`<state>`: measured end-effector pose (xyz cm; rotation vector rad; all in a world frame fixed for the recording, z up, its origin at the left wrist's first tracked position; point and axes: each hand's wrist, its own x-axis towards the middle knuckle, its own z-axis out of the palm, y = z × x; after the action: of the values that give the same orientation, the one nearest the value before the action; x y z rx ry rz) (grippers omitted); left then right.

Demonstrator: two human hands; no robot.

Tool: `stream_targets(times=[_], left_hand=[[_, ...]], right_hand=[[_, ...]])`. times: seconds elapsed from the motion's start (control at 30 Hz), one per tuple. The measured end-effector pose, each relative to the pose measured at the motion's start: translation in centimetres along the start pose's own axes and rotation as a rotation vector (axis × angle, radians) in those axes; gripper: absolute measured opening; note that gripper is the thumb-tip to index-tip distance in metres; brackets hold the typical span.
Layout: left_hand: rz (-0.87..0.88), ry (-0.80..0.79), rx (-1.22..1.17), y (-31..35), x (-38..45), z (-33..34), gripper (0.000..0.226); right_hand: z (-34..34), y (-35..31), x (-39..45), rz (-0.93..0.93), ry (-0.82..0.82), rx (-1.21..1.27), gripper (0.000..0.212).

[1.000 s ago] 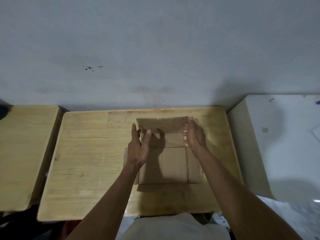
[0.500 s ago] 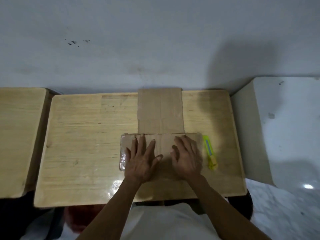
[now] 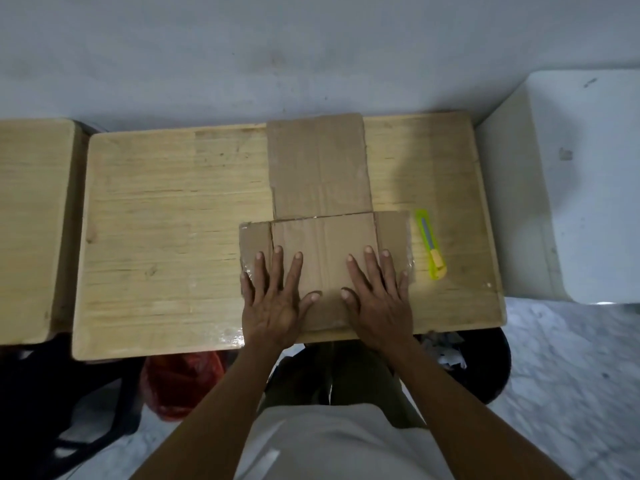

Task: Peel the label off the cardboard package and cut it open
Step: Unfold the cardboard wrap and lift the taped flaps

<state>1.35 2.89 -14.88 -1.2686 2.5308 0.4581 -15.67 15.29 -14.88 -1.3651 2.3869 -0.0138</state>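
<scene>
The brown cardboard package [image 3: 320,188] lies unfolded flat on the wooden table [image 3: 166,237], its long flap reaching to the table's far edge and short flaps out to each side. Clear tape shines along its side edges. My left hand [image 3: 275,299] presses flat on the near left part of the cardboard with fingers spread. Beside it, my right hand [image 3: 379,296] presses flat on the near right part in the same way. A yellow-green utility knife [image 3: 430,244] lies on the table just right of the cardboard, untouched. No label is visible.
A second wooden table [image 3: 31,230] stands to the left, a white block [image 3: 568,188] to the right. A grey wall runs behind the tables. Under the table sit a red plastic bag [image 3: 183,382] and a dark bin [image 3: 485,368] holding crumpled paper.
One second ago both hands held the far flap upright. They laid it down flat, then pressed on the cardboard. Since half a second ago the hands have slid slightly toward me.
</scene>
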Motion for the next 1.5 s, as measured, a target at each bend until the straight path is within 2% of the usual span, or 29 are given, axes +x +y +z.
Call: stream_targets(times=[0.27,0.33,0.4,0.53,0.63,0.7,0.83,0.97,1.1,1.23,1.5], left_hand=[[0.022,0.020,0.031,-0.6,0.2,0.8,0.080],[0.006,0.020,-0.015,-0.4,0.0,0.3,0.080],[-0.081,0.036,-0.137,0.0,-0.3,-0.6,0.082],[-0.355,0.099,-0.448,0.4,-0.5,-2.0,0.091],[-0.530,0.149,-0.594,0.4,-0.1,-2.5,0.095],[-0.568,0.161,-0.612,0.6,0.4,-2.9,0.096],[-0.510,0.169,-0.602,1.2,1.1,-3.3,0.095],[-0.513,0.167,-0.562,1.4,1.0,-3.1,0.091],[-0.622,0.190,-0.722,1.2,1.6,-4.0,0.085],[-0.733,0.229,-0.841,0.8,2.3,-4.6,0.076],[-0.817,0.230,-0.810,0.5,2.6,-5.4,0.060]], right_hand=[[1.0,0.0,-0.4,0.004,0.023,-0.019,0.064],[0.7,-0.2,-0.5,-0.002,0.033,0.024,0.062],[0.0,-0.4,-0.4,0.032,0.078,0.137,0.059],[-1.8,-0.1,0.4,0.237,0.259,0.337,0.057],[-2.7,0.3,1.4,0.435,0.236,0.517,0.057],[-3.3,0.2,2.1,0.554,0.227,0.637,0.057],[-4.0,-0.1,3.3,0.645,0.325,0.769,0.055],[-4.2,0.8,4.2,0.765,0.343,0.918,0.054],[-4.4,1.1,4.2,0.784,0.360,1.081,0.050],[-4.9,1.3,4.3,0.802,0.367,1.127,0.046],[-6.6,2.0,4.4,0.883,0.329,1.181,0.036]])
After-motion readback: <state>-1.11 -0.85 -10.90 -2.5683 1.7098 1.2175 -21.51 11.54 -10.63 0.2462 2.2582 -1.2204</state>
